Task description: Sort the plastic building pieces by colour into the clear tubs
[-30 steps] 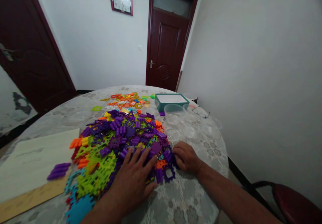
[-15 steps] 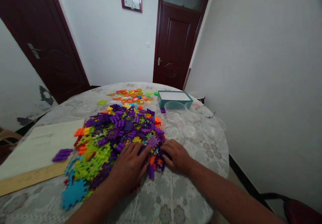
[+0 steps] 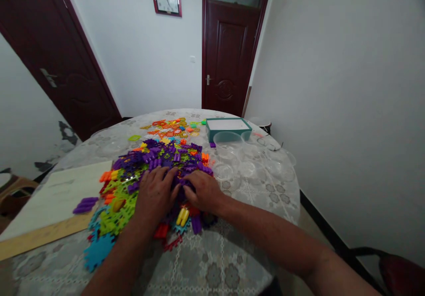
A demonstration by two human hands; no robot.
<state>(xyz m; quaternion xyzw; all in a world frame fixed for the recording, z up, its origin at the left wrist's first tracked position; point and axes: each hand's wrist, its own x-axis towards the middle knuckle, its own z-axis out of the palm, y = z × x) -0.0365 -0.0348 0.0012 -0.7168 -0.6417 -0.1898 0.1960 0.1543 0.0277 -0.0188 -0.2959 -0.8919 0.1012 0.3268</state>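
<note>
A heap of plastic interlocking building pieces (image 3: 126, 209), mostly purple and lime green, covers the middle of the table. My left hand (image 3: 156, 192) lies on top of it, fingers stretched forward and thumb apart, touching purple pieces. Close on its right, my right hand (image 3: 204, 190) rests on the heap with fingers curled toward the thumb; what lies beneath them is hidden. A small purple piece (image 3: 182, 182) shows between both hands. Just below the hands are a yellow piece (image 3: 182, 216), a purple block (image 3: 196, 225) and a red piece (image 3: 161, 231).
Clear plastic tubs (image 3: 228, 144) stand right of the heap, beside a green-rimmed box (image 3: 229, 124). Orange and gold pieces (image 3: 172, 125) lie farther back. To the left, a purple ribbed piece (image 3: 85, 204) rests on a pale board (image 3: 56, 194). Glasses (image 3: 274, 147) lie at the right.
Both hands have moved up and left, farther into the heap. Yellow, red and blue pieces at the heap's near edge have come into sight.
</note>
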